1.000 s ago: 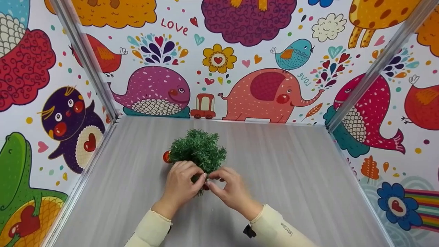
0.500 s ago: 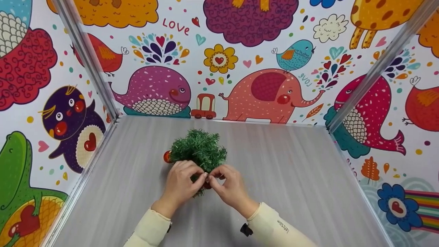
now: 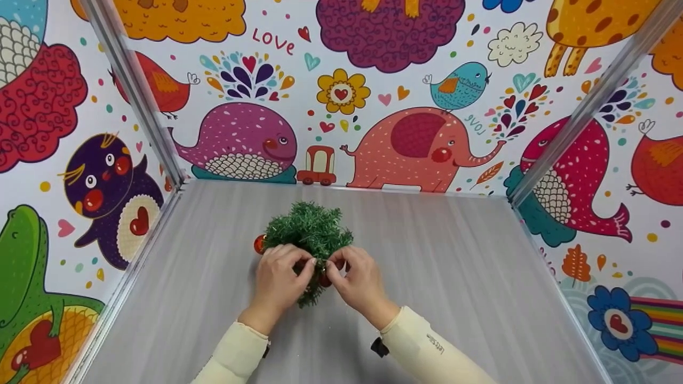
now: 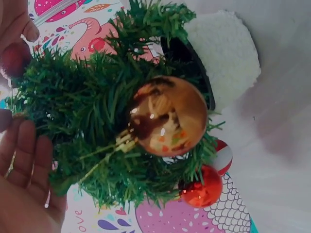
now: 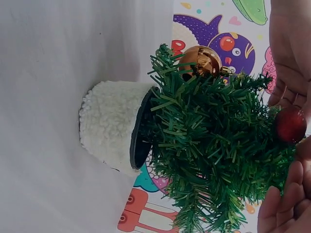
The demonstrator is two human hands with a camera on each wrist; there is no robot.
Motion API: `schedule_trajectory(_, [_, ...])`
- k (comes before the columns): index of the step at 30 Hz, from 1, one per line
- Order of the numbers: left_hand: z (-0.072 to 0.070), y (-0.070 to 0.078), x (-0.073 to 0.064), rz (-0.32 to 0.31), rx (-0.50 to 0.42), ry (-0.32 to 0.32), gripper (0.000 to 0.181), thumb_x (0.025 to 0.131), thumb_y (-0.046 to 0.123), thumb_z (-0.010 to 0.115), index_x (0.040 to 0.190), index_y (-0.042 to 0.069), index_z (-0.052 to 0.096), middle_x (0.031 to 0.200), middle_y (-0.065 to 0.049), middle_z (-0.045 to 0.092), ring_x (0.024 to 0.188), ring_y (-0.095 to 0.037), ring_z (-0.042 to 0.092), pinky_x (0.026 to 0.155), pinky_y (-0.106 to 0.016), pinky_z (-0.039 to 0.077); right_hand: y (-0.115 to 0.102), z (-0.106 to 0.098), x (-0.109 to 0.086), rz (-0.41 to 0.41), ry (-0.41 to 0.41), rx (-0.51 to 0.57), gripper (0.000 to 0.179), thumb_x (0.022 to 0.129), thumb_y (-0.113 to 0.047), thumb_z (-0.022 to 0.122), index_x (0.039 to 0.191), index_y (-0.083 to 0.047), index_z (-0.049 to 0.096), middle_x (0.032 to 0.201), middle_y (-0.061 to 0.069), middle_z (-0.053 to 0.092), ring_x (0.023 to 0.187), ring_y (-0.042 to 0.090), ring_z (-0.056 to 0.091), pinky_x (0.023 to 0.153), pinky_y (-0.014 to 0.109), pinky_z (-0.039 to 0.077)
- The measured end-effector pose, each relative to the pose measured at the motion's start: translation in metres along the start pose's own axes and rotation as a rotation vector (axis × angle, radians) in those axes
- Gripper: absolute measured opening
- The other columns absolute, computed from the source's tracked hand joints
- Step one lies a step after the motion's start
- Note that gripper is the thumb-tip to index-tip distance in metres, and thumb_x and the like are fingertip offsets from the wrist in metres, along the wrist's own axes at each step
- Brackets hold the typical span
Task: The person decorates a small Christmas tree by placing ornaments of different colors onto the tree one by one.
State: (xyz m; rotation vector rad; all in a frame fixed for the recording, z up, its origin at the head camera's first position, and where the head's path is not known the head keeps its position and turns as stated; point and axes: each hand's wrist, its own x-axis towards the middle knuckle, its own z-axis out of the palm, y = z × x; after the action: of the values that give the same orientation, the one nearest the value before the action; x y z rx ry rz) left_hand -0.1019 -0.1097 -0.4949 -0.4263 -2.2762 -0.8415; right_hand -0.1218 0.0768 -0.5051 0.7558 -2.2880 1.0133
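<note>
A small artificial Christmas tree (image 3: 307, 229) stands in a white fuzzy pot (image 5: 114, 126). My left hand (image 3: 280, 280) and right hand (image 3: 357, 280) meet at its near side, thumbs and forefingers pinching a thin thread between them. Just below the fingertips hangs a dark red bauble (image 5: 291, 124), against the upper branches. A shiny copper bauble (image 4: 170, 116) hangs lower on the tree by a gold thread. Beyond it the left wrist view shows a bright red bauble (image 4: 201, 187) and part of a red-and-white ball (image 4: 223, 158). How the thread joins the branch is hidden by my fingers.
The grey wood-grain table (image 3: 437, 277) extends around the tree. Walls printed with cartoon animals (image 3: 411, 149) enclose it at the back and both sides, with metal corner posts (image 3: 133, 90) at the joints.
Both hands have shifted slightly away from me, toward the tree. The fingertips have drawn a little apart, and more of the dark red bauble shows beneath the right hand.
</note>
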Motion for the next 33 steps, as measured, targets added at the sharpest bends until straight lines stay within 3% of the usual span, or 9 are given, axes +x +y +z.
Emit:
schedule_trajectory(6, [0.0059, -0.002, -0.0032, 0.043, 0.078, 0.035, 0.009, 0.08, 0.017, 0.079, 0.075, 0.015, 0.072, 0.076, 0.004, 0.067, 0.071, -0.019, 0.062, 0.071, -0.038, 0.049, -0.0003, 0.0001, -0.0007, 0.033, -0.021, -0.039, 0.014, 0.084, -0.013, 0.072, 0.081, -0.022, 0.062, 0.074, -0.012, 0.055, 0.065, 0.007, 0.051, 0.056, 0.024, 0.043])
schedule_trajectory(14, [0.0051, -0.0014, -0.0051, 0.107, 0.093, -0.014, 0.009, 0.077, 0.016, 0.08, 0.074, 0.015, 0.071, 0.075, 0.004, 0.066, 0.07, -0.02, 0.06, 0.071, -0.039, 0.048, 0.0004, -0.004, -0.0012, 0.028, -0.088, -0.082, 0.013, 0.083, -0.016, 0.073, 0.078, -0.024, 0.063, 0.074, -0.014, 0.055, 0.065, 0.004, 0.049, 0.055, 0.023, 0.043])
schedule_trajectory(21, [0.0054, -0.0008, -0.0043, 0.134, 0.125, -0.008, 0.009, 0.077, 0.017, 0.079, 0.073, 0.015, 0.071, 0.074, 0.004, 0.064, 0.07, -0.02, 0.059, 0.071, -0.039, 0.048, 0.0009, -0.007, -0.001, 0.033, -0.127, -0.092, 0.012, 0.084, -0.016, 0.071, 0.078, -0.024, 0.065, 0.074, -0.014, 0.054, 0.065, 0.004, 0.048, 0.055, 0.023, 0.042])
schedule_trajectory(33, [0.0055, -0.0001, -0.0034, 0.136, 0.111, 0.031, 0.008, 0.078, 0.016, 0.079, 0.074, 0.014, 0.072, 0.074, 0.003, 0.065, 0.069, -0.021, 0.06, 0.072, -0.04, 0.048, 0.0038, -0.0016, 0.0001, 0.015, -0.007, -0.098, 0.01, 0.084, -0.016, 0.072, 0.081, -0.024, 0.067, 0.074, -0.014, 0.056, 0.065, 0.003, 0.05, 0.054, 0.023, 0.044])
